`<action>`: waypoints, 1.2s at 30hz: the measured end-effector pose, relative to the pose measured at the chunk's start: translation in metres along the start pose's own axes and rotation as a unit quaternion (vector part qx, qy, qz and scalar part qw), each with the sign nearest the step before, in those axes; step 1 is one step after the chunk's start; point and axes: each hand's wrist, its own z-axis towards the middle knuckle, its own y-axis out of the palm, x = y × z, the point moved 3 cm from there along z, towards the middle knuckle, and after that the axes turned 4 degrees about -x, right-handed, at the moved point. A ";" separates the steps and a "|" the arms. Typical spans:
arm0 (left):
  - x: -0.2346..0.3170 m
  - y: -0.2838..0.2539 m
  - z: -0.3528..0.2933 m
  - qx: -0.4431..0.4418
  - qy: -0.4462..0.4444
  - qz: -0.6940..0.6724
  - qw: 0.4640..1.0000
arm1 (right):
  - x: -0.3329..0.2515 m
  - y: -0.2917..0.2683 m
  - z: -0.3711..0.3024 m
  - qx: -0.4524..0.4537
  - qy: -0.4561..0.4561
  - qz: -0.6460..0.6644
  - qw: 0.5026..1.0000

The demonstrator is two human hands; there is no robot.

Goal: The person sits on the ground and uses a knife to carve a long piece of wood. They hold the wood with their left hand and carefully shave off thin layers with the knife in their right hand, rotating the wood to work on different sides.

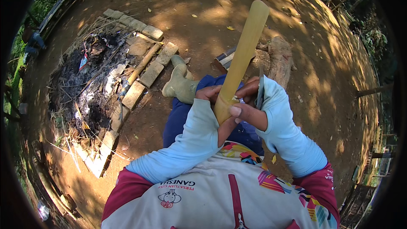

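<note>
Two lines of dark capital lettering (177, 185), one small and one larger, stand on the left chest of the pale grey zip-front fabric top (203, 186), upside down in this view. Beside them sits a line-drawn emblem (169, 197) in black and red (a big-eared head, by its outline). White lettering (328, 179) runs on the maroon fabric right sleeve (313, 182), too small and slanted to read.

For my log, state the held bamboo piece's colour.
Bamboo piece: yellowish tan, best seen in the head view.
</note>
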 end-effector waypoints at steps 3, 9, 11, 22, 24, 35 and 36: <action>-0.004 -0.006 -0.001 0.020 0.026 0.064 0.997 | 0.007 0.006 0.005 0.000 -0.006 0.058 0.998; -0.009 -0.020 0.001 0.018 0.061 0.174 0.983 | 0.020 0.009 0.013 0.033 -0.027 0.067 0.997; -0.011 -0.024 0.004 0.008 0.051 0.190 0.980 | 0.024 0.008 0.016 0.048 -0.025 0.012 0.998; 0.000 -0.023 0.016 -0.082 -0.070 0.085 0.991 | 0.042 0.005 0.028 0.136 -0.039 0.039 0.989; 0.003 -0.024 0.019 -0.124 -0.114 0.065 0.984 | 0.044 0.003 0.029 0.121 -0.011 0.066 0.990; -0.007 -0.020 0.018 -0.203 -0.237 -0.075 0.947 | 0.055 -0.005 0.028 0.066 0.059 0.252 0.964; -0.009 -0.021 0.018 -0.203 -0.232 -0.105 0.946 | 0.054 -0.009 0.028 0.080 0.048 0.240 0.966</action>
